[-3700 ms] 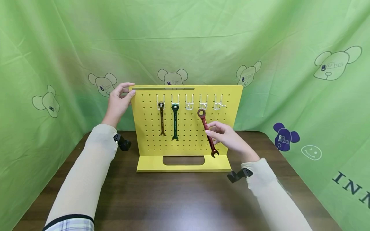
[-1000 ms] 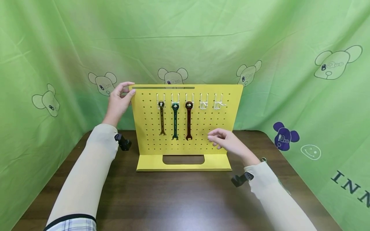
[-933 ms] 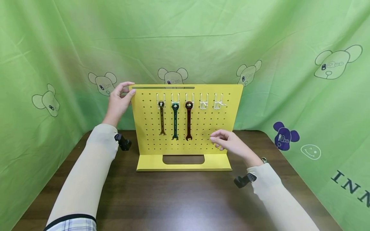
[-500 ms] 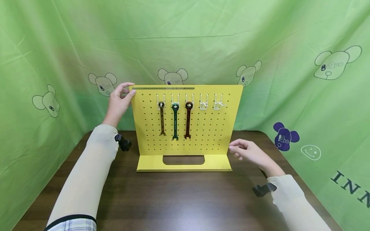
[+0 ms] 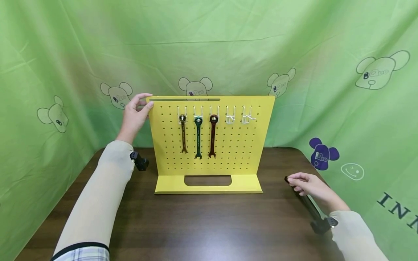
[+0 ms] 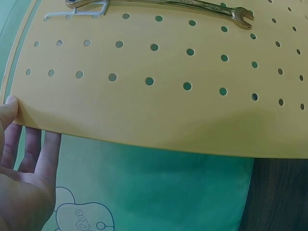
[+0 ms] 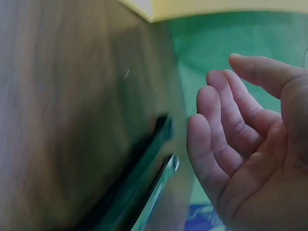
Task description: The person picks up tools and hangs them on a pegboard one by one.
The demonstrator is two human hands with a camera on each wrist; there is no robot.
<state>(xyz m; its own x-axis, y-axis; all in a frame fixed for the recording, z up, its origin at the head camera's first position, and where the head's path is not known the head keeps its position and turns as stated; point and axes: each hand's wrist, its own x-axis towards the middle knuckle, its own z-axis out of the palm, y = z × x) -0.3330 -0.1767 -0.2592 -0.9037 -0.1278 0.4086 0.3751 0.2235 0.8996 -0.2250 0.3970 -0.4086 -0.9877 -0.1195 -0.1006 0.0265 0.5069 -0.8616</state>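
Note:
In the head view my left hand (image 5: 134,116) pinches the upper left corner of a yellow pegboard (image 5: 235,156), thumb in front and fingers behind. Three combination wrenches hang on its white hooks: a dark bronze wrench (image 5: 183,137), a green wrench (image 5: 198,139) and a dark red wrench (image 5: 213,139). My right hand (image 5: 311,188) is at the table's right side, fingers loosely bent and holding nothing. Beside it lie two long, dark, shiny tools (image 7: 156,192), blurred in the right wrist view; their kind is unclear.
Two more white hooks (image 5: 230,115) at the board's right bear nothing. The board's base (image 5: 209,190) stands on a dark wooden table (image 5: 196,224). Green printed curtains (image 5: 209,43) enclose the back and sides.
The red wrench, held in my right hand earlier, now hangs on the third hook. My right hand has moved right and down, off the board. My left hand stays put.

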